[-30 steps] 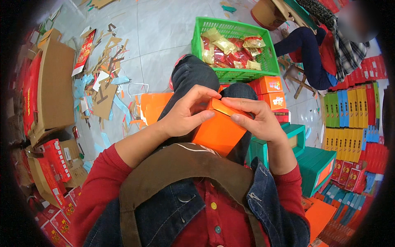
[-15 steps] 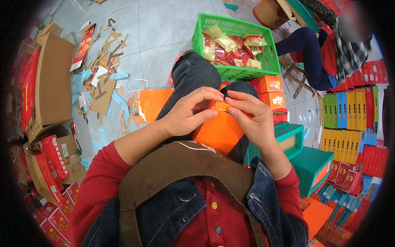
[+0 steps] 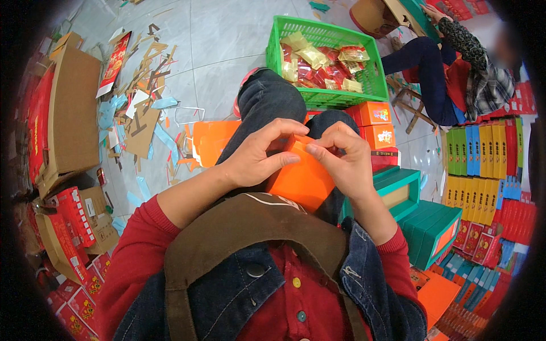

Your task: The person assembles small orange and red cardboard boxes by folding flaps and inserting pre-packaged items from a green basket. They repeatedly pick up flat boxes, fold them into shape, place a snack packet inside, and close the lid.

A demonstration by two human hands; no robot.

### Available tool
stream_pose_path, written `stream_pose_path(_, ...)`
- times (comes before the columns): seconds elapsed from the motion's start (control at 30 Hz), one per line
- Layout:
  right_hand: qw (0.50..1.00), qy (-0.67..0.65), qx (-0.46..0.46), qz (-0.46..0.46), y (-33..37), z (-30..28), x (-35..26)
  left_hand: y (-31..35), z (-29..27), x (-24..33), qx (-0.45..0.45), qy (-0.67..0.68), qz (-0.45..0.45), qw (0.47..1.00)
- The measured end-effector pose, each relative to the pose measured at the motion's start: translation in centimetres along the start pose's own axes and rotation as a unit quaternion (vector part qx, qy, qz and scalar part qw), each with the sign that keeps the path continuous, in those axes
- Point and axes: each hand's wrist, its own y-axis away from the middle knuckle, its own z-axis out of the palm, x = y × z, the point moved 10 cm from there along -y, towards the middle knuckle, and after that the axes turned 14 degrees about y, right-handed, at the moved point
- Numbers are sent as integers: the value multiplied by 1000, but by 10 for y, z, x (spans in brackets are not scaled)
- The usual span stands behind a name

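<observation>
Work in the head view is centring on an orange box (image 3: 304, 183), which is resting over the lap, just beyond the apron (image 3: 250, 227). The left hand (image 3: 263, 150) is curving round the upper left corner in a narrow hold, thumb on the near side and fingers reaching over the far edge. The right hand (image 3: 346, 156) is pinching the box at its top edge, thumb facing the bent fingers; the knuckles are hiding exactly what is lying between them.

Folding the top end seems to be the step in hand. The next move is probably calling for a steady left corner while the right thumb is pressing the edge down.

The top end is sitting between the two grips, while the body is sloping toward the apron, clear of the fingers. Beyond the knees, a green crate (image 3: 341, 100) is holding packets (image 3: 313, 57).
</observation>
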Motion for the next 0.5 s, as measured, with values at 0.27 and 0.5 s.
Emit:
stream_pose_path(0.27,981,-169,89,-22,27,-27,40,4,-6,-9,4,36,-1,999)
stream_pose_path(0.5,992,-17,65,-110,55,-17,31,5,-11,-22,16,4,-37,999)
